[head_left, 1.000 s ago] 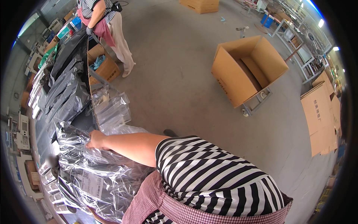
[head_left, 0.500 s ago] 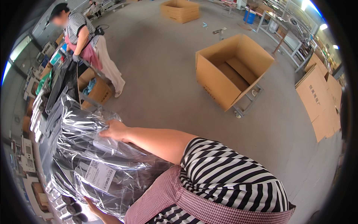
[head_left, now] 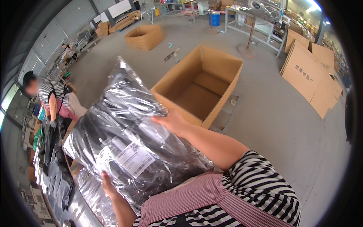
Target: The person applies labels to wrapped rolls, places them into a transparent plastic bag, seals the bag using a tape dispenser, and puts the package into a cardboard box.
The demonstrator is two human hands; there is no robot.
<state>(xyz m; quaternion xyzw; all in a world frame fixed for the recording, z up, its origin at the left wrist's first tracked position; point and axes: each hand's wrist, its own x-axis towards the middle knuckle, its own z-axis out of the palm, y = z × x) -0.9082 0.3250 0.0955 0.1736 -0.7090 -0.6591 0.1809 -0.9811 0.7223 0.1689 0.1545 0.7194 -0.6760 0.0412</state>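
Against my apron rests a large clear plastic package (head_left: 117, 117) with dark grey or black contents, its far end tilted up to a point. A white printed label (head_left: 136, 159) lies on its face. My right hand (head_left: 172, 122) grips the package's right edge, fingers on the film. Along the lower left edge, my left hand (head_left: 109, 187) holds it too, thumb on top and the other fingers hidden beneath. Just beyond my right hand stands an open, deep cardboard box (head_left: 219, 66), with its bare inner bottom showing.
The box sits on a wheeled metal frame (head_left: 231, 109). At left runs a worktable (head_left: 81, 200) with black and clear plastic bags, where a co-worker (head_left: 56, 96) stands. Flattened cardboard sheets (head_left: 308, 77) lean at right. Another low carton (head_left: 145, 41) lies farther back.
I have lifted the package off the worktable and turned right with it, both hands on it. The open box now appears nearer, right beyond the package.
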